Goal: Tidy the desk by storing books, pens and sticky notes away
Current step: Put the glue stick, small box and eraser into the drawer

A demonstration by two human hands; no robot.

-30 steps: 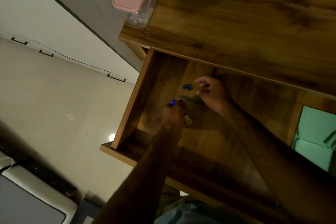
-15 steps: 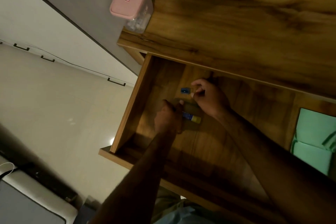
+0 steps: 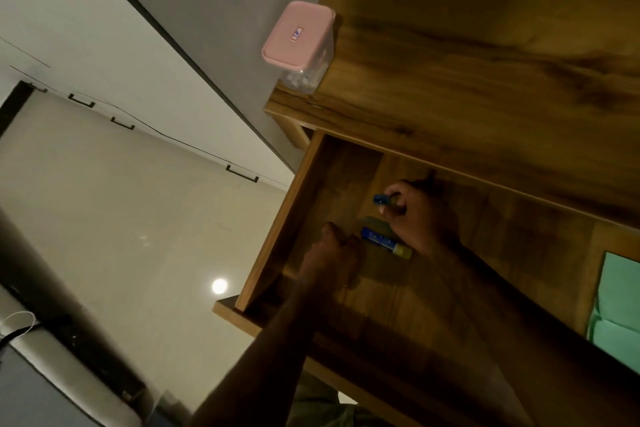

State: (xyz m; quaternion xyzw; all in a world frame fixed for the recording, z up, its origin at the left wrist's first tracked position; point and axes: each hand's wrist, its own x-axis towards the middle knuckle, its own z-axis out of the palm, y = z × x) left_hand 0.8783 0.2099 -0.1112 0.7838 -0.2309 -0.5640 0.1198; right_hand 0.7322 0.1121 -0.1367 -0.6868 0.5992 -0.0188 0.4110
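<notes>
Both your hands are down inside the open drawer [image 3: 277,236] under the bench [image 3: 485,62]. Your right hand [image 3: 420,218] is near the back of the drawer. Its grip is clamped on a small blue-tipped pen [image 3: 380,199], and the blue end pokes out past your fingers. I think you hold it low like that so you can lay it down softly and it will not roll.

Your left hand [image 3: 332,255] is curled up just beside a blue and yellow stick [image 3: 386,243]. The stick lies flat on the drawer floor, between your two hands. It is too dark to tell if the left grip has anything in it. A dark green thing [image 3: 375,222] lies just behind the stick, and I cannot tell what it is.

These small things sit close together on the left side of the drawer. I guess that leaves room for more.

Some green paper [image 3: 620,315] shows far to the right, well apart from your hands. Up on the bench, a box with a pink lid [image 3: 298,35] stands right at the corner.
</notes>
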